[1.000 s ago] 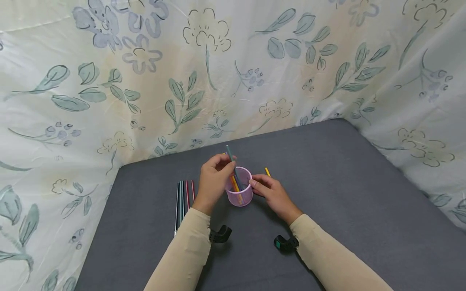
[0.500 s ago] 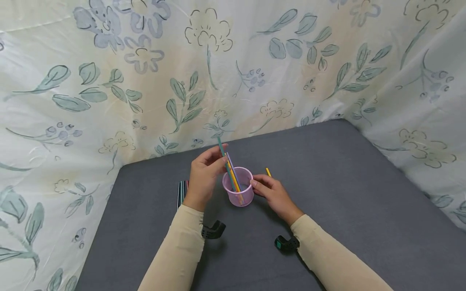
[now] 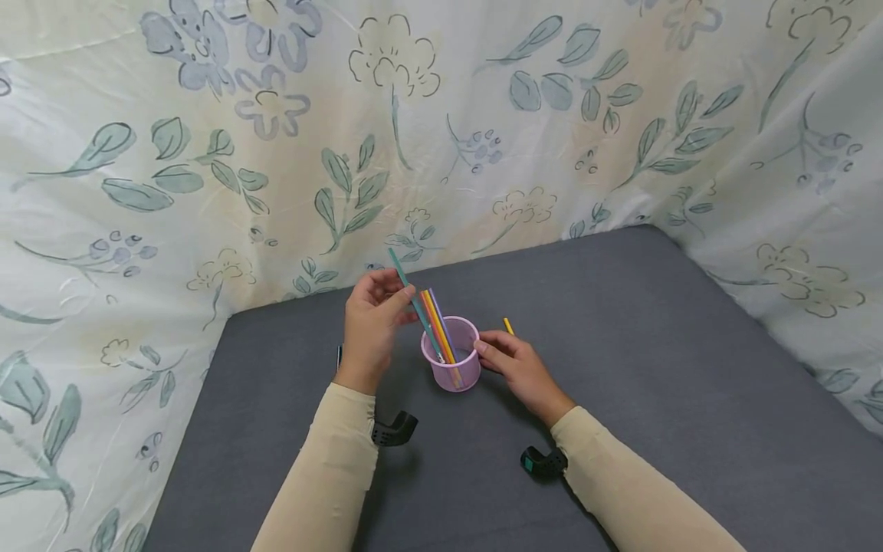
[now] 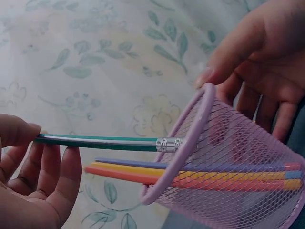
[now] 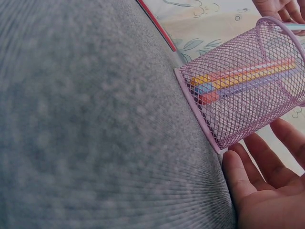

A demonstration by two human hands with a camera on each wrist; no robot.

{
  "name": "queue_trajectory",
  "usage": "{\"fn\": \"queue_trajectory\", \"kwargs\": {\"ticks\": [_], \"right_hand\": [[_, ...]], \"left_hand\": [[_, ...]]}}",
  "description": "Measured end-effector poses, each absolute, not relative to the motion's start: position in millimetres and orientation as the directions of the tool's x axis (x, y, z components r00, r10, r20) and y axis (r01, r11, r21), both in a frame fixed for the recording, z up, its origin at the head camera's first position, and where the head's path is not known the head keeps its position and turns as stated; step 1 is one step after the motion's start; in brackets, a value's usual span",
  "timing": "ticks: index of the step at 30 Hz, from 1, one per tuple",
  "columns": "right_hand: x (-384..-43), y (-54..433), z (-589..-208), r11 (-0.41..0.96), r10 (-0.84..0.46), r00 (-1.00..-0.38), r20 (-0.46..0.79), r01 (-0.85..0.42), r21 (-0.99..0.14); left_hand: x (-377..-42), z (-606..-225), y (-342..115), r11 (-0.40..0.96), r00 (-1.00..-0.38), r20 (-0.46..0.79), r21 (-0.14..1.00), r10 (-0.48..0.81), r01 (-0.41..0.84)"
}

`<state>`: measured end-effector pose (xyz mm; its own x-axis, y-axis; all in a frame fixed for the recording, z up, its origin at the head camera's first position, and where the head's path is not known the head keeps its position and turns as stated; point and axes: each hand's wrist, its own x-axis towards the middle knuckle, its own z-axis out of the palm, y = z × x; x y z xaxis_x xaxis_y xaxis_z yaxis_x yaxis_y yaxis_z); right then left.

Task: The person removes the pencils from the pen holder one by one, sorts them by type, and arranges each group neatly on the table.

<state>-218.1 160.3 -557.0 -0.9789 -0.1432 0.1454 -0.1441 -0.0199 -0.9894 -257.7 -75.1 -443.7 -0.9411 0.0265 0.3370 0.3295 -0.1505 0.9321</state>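
Note:
In the head view my left hand (image 3: 372, 326) pinches a green pencil (image 4: 105, 141) with a white stripe and silver ferrule between thumb and fingers. The ferrule end sits at the mouth of a pink mesh pencil cup (image 3: 457, 378), and the pencil slants up to the left. My right hand (image 3: 513, 368) holds the cup's right side, thumb at the rim and fingers along the mesh. Inside the upright cup lean three slim coloured sticks: an orange stick (image 4: 114, 174), a yellow stick (image 4: 138, 171) and a purple stick (image 4: 128, 164).
A yellow stick (image 3: 508, 326) shows behind my right hand on the grey tabletop (image 3: 655, 368). A red pencil (image 5: 157, 26) lies on it in the right wrist view. One dark pencil end (image 3: 339, 359) peeks out beside my left wrist. A floral curtain (image 3: 441, 138) hangs behind.
My left hand has moved left, drawing the green pencil's lower end from deep in the cup up towards the rim. My left arm covers more of the pencils lying there. My right hand holds still.

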Motion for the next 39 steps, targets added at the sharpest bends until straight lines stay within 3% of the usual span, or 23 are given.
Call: {"fn": "queue_trajectory", "kwargs": {"ticks": [22,31,39], "right_hand": [[-221,163,-559,-0.032,-0.151,-0.973,0.172,-0.169,-0.985],[-220,162,-559,-0.035,-0.155,-0.974,0.163,-0.16,-0.987],[-218,162,-557,-0.028,-0.148,-0.975,0.163,-0.161,-0.987]], "left_hand": [[-259,-441,-102,-0.193,-0.964,0.258,0.945,-0.062,0.265],[-259,-452,-116,-0.172,-0.974,0.223,0.959,-0.046,0.228],[-258,-465,-134,-0.075,-0.985,0.16,0.983,-0.06,0.165]]}}
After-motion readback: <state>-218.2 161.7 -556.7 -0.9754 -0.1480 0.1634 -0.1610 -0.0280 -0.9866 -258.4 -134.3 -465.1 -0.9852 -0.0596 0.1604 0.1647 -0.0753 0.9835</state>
